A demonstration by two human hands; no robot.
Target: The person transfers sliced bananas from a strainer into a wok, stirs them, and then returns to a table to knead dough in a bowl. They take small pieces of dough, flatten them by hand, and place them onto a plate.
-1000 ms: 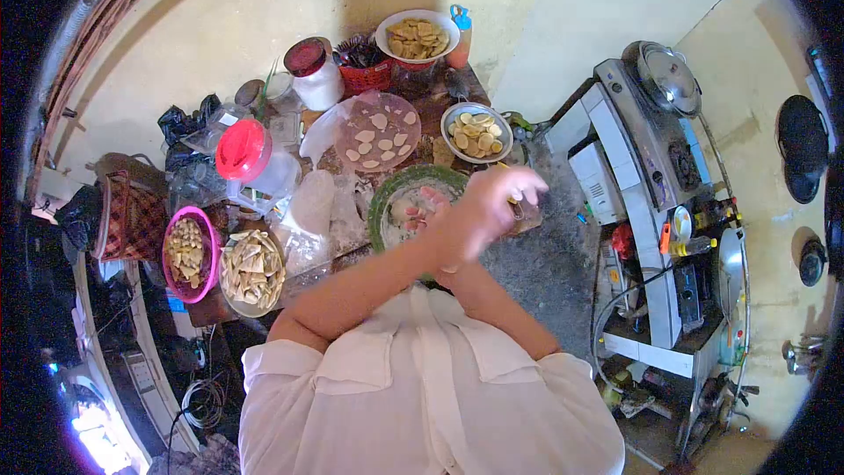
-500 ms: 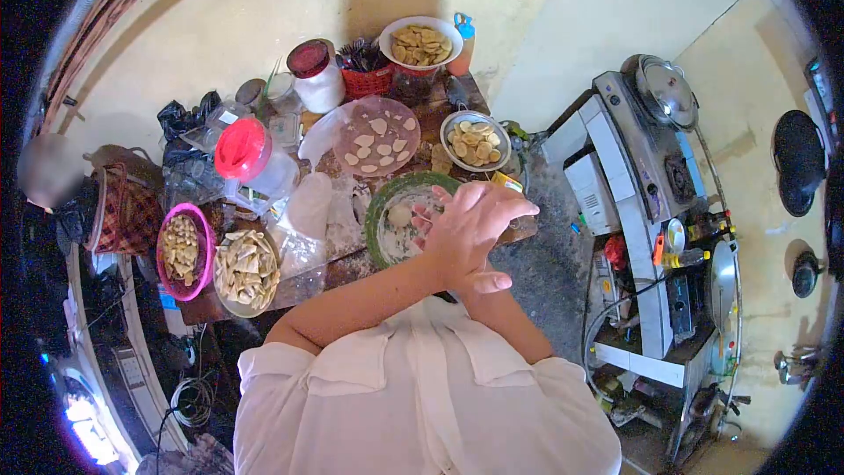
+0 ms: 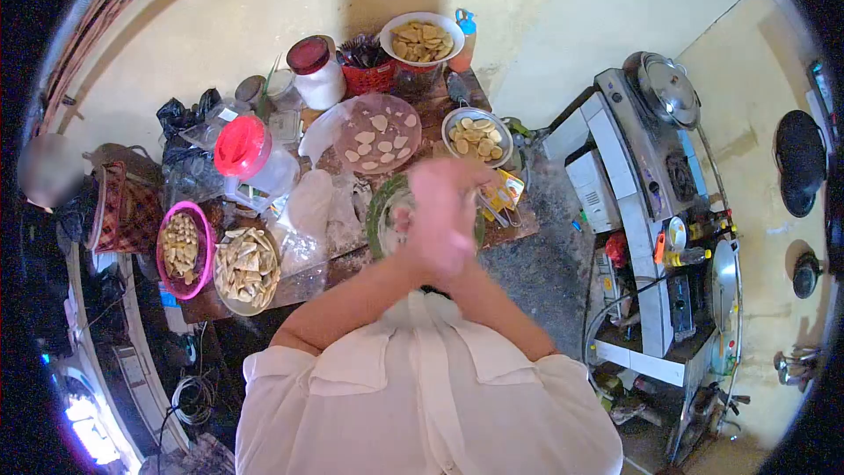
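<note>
Both hands are together in front of my chest, over the near part of a green-rimmed plate (image 3: 376, 222). My left hand (image 3: 432, 211) and my right hand (image 3: 455, 252) overlap, palm against palm as far as the blur shows. Motion smears the fingers, and whatever may lie between the palms is hidden. The plate's middle is mostly covered by the hands. Just beyond it, a round translucent pink plate (image 3: 348, 134) carries several flat pale dough pieces. To its right stands a metal bowl (image 3: 448, 142) of round yellowish slices.
A white bowl (image 3: 387, 42) of flat pieces stands at the back. On the left are a pink basket (image 3: 209, 255), a plate of folded pieces (image 3: 246, 273) and a red-lidded jug (image 3: 242, 149). A yellow packet (image 3: 508, 185) lies right of the hands. A stove (image 3: 646, 158) stands farther right.
My left hand, earlier spread across the right with its fingers pointing rightward, has swung upright and now overlaps the right hand more closely. The yellow packet shows more. Dishes have not moved.
</note>
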